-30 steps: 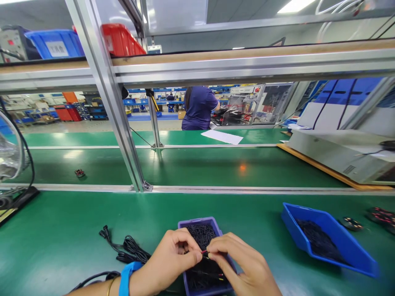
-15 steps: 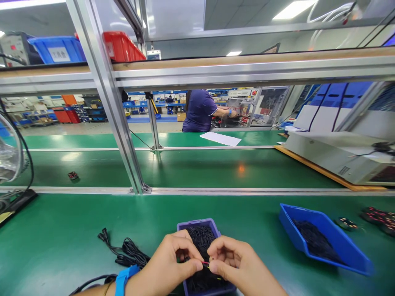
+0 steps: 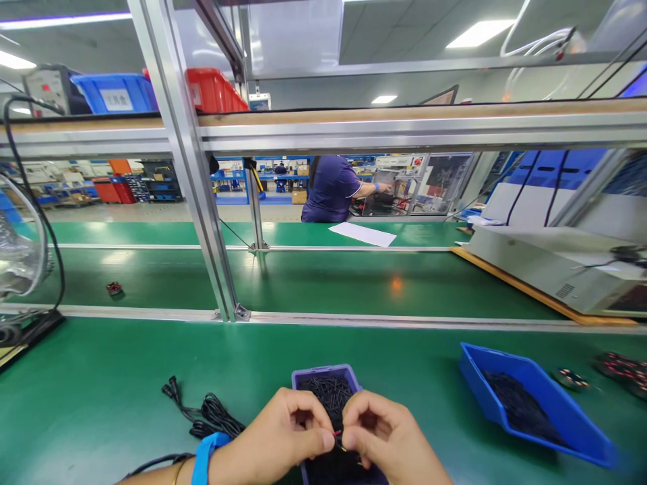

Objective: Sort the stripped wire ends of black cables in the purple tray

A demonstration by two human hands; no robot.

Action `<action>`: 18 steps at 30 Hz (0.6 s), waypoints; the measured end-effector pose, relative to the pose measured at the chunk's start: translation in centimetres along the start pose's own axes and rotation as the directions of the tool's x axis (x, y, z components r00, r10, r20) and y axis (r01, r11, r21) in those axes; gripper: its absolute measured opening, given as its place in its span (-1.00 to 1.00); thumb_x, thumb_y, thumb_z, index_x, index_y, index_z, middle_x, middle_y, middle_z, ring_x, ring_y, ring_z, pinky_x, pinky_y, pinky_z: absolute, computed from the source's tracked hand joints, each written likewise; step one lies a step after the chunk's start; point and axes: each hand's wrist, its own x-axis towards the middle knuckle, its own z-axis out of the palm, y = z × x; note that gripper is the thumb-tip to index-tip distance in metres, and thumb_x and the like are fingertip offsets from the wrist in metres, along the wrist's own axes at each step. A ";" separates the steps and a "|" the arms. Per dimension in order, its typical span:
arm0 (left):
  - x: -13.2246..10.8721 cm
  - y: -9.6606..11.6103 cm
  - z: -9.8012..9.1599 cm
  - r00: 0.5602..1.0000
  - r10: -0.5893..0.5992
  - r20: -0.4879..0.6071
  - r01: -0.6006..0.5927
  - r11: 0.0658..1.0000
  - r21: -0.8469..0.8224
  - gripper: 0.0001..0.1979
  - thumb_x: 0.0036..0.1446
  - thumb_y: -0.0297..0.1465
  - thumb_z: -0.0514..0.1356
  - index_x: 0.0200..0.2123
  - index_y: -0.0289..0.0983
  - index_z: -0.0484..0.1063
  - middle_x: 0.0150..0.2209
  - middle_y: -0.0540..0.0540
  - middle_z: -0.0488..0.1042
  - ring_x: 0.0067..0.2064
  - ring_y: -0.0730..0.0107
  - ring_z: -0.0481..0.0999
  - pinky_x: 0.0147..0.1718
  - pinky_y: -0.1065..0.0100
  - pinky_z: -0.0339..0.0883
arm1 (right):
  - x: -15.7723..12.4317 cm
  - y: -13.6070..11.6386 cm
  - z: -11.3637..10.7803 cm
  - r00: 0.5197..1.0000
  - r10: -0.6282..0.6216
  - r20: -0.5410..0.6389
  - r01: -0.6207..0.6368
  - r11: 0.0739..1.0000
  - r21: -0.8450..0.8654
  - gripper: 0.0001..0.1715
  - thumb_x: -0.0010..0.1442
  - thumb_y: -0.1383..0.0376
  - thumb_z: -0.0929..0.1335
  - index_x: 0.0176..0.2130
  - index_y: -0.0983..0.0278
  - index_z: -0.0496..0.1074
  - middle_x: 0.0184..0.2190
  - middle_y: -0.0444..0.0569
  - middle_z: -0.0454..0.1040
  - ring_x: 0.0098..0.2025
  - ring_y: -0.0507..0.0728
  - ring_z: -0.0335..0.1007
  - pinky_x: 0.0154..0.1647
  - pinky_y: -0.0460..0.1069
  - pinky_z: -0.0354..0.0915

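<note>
Over a purple bin [image 3: 323,370] of short black tubes [image 3: 331,399], my two hands meet fingertip to fingertip. My left hand [image 3: 283,434], with a blue band at its wrist, pinches thin red and yellow wires [image 3: 337,434]. My right hand [image 3: 383,431] is closed in a pinch at the other end of the same wires; whether a small piece is also between its fingertips is hidden. Left of the bin lies a coiled black cable [image 3: 218,415] with connectors [image 3: 172,386], partly behind my left forearm.
At right a blue bin [image 3: 581,419] holds black pieces, beside small round coil parts [image 3: 570,378]. A metal post [image 3: 199,182] and rail [image 3: 404,322] cross the green bench. A grey machine [image 3: 546,263] stands far right. A person [image 3: 331,188] works beyond.
The view has tilted up slightly, so the scene sits lower. My fingertips remain pinched together, with the right hand turned a little around the wires.
</note>
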 end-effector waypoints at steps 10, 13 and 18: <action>0.2 0.4 0.0 0.997 -0.071 -0.011 0.071 0.996 -0.046 -0.67 -0.09 -0.16 0.39 -0.49 -0.31 0.47 -0.64 0.10 0.27 -0.57 0.52 0.21 -0.60 0.48 -0.01 | -0.4 0.1 1.3 0.971 -0.102 -0.218 0.098 0.995 -0.025 -0.74 -0.08 0.17 0.55 -0.54 0.28 0.51 -0.60 -0.16 0.43 -0.55 0.00 0.26 -0.50 -0.14 0.26; 0.1 0.5 0.1 0.998 -0.067 -0.010 0.067 0.997 -0.049 -0.65 -0.08 -0.14 0.39 -0.50 -0.32 0.46 -0.64 0.10 0.26 -0.57 0.54 0.21 -0.61 0.48 -0.03 | -0.5 0.1 1.3 0.971 -0.093 -0.222 0.078 0.994 -0.074 -0.76 -0.05 0.17 0.53 -0.53 0.27 0.52 -0.58 -0.16 0.44 -0.52 0.03 0.31 -0.48 -0.13 0.29; 0.1 0.2 0.0 0.997 -0.081 -0.011 0.080 0.995 -0.060 -0.69 -0.06 -0.19 0.39 -0.48 -0.32 0.47 -0.62 0.09 0.29 -0.55 0.53 0.23 -0.60 0.49 -0.02 | -0.4 0.3 0.9 0.981 -0.122 -0.148 0.097 0.981 -0.167 -0.80 0.04 0.17 0.48 -0.49 0.24 0.54 -0.56 -0.15 0.45 -0.50 0.06 0.35 -0.46 -0.12 0.31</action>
